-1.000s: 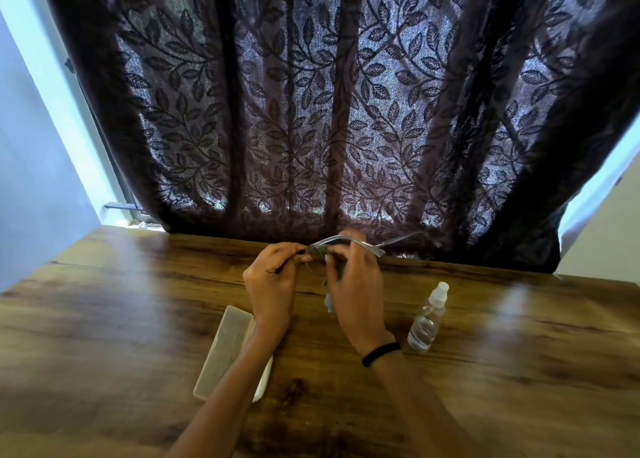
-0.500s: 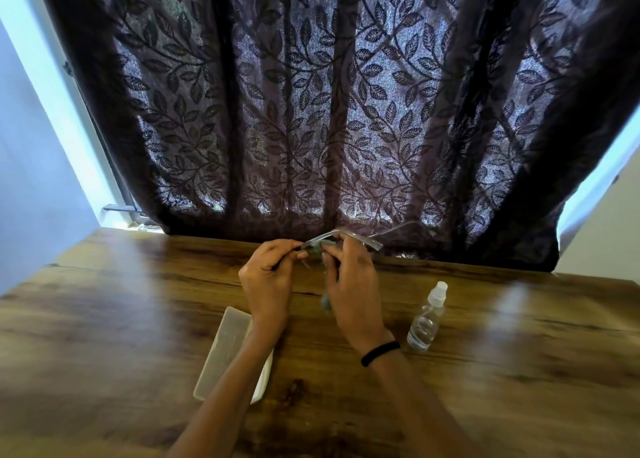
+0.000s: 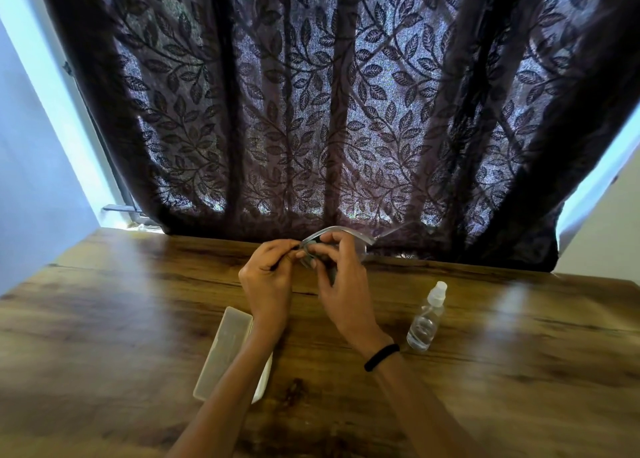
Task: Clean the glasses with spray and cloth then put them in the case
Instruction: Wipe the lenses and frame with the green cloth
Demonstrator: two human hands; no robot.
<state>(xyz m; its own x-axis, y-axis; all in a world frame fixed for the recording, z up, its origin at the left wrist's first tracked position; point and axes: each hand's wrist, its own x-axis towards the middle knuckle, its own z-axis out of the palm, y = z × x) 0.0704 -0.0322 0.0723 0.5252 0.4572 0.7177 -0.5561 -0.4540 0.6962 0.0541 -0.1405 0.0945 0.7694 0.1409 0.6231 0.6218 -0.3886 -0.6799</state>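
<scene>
One wide head-worn view looks forward and down over the table (image 3: pixel 104 319); left hand (image 3: pixel 268 281) and right hand (image 3: pixel 346 291) close, centre frame; curtain (image 3: pixel 311 111) above.

We note worktop (image 3: pixel 104 319) across lower half of frame; curtain (image 3: pixel 329 111) hangs behind its far edge and fills upper frame. At frame centre, just before curtain hem, we find both hands over far part of worktop: left hand (image 3: pixel 268 277) at left, right hand (image 3: pixel 341 284) at right, fingertips meeting. Glasses (image 3: pixel 341 231) pinched between them, arching over right hand, one temple reaching out toward frame right. Case (image 3: pixel 225 350) lies on worktop lower left of centre, partly under left forearm. Spray bottle (image 3: pixel 426 319) stands on worktop just right of right wrist, well apart from case.
</scene>
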